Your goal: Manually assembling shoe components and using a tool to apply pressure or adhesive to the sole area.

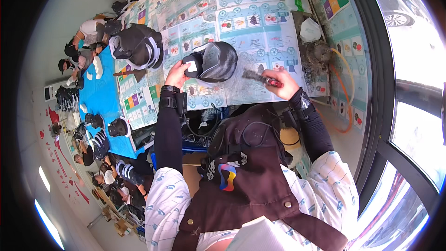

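While the left hand (176, 75) pinches the brim of a black cap (223, 60), the right hand (282, 84) holds a dark tool with red on its handle (260, 78). The left fingers are closed on the brim, with the thumb near a square white label (191, 66) stuck there. The right fingers are wrapped round the tool's handle, and its grey end points left toward the cap; the two are apart, with a strip of table between them. Exactly what kind of tool it is, I cannot tell.

The cap lies on its side over the near part of the table, its pale inner lining showing. Printed sheets (253, 32) in light blue and white cover the tabletop, and fine dark fluff is scattered over them just right of the cap. To the left of the cap, near the table's edge, sits a pile of black caps (134, 42) with pale trim. At the right edge lie a heap of grey fluff (318, 53) and a white crumpled thing (310, 30), near an orange hose (344, 107). Beyond the left side, a blue table (103, 95) bears white pieces (96, 67) and more caps, with other people (90, 30) beside it
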A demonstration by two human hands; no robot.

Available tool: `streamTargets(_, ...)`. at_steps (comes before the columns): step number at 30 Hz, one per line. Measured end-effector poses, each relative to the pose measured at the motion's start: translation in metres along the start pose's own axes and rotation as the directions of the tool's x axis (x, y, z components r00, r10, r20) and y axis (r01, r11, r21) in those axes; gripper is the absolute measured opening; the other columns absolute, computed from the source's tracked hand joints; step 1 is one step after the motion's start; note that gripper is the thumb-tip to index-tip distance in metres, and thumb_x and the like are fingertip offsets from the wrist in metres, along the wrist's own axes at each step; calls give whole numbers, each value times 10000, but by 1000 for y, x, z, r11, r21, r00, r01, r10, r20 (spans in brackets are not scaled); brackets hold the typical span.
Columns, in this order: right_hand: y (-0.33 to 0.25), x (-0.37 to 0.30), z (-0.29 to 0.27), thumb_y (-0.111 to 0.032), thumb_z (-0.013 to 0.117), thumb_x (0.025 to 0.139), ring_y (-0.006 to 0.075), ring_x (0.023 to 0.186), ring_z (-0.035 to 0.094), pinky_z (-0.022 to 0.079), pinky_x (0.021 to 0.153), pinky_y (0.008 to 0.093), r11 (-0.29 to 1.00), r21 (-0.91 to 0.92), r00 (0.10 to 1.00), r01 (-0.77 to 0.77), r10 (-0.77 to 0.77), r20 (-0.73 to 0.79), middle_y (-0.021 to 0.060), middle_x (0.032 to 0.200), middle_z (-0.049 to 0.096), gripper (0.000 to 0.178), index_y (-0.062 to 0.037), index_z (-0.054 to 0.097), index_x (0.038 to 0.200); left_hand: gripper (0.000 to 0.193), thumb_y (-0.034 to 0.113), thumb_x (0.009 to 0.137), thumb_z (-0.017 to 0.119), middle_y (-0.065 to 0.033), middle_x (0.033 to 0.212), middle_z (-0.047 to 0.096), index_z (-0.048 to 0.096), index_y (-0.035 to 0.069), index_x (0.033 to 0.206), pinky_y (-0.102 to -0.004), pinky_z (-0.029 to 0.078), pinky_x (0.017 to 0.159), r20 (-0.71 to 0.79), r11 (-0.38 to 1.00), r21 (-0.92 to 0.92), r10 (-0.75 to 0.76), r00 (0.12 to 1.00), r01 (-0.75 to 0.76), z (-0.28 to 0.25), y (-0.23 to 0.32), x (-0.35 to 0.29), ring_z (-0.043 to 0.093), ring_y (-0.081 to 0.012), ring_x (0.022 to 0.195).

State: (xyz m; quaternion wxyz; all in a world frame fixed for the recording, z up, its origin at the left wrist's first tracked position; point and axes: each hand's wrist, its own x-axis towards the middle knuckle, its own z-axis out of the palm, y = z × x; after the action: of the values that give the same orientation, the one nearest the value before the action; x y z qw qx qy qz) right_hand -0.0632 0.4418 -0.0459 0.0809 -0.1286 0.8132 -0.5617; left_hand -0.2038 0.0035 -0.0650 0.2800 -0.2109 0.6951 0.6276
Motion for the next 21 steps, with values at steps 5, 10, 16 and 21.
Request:
streamTargets(5,-5,4,-1,-33,701,774,346,701,600,464,689,407,996,73,997,-56,59,-44,156,742,583,266,-26,647,1035,380,122,1005,640,-74,1221,684,559,41,1367,-373,583,931,35,1000,7,16,999,-17,-8,7,1,696,-205,1074)
streamTargets(10,12,-4,1,-62,651,783,361,685,605,477,661,408,999,51,999,8,-10,36,158,723,589,250,-35,654,1031,412,121,1009,650,-79,1240,670,531,27,1392,-366,583,933,98,999,52,3,995,-8,-8,19,4,687,-199,1088)
streamTargets(16,4,-6,-5,-67,625,784,424,764,628,493,723,448,996,-30,988,-79,82,130,180,745,607,207,-49,632,991,403,109,1019,633,-58,1276,645,523,12,1394,-334,536,987,158,987,145,46,986,-70,-23,20,12,642,-154,1150)
streamTargets(21,6,-2,-10,-59,618,770,431,759,634,499,706,467,998,-59,991,9,-2,131,195,721,606,231,-54,642,999,419,75,982,666,-62,1211,663,540,-26,1369,-291,496,958,228,915,336,151,962,-224,-19,32,21,622,-132,1088)
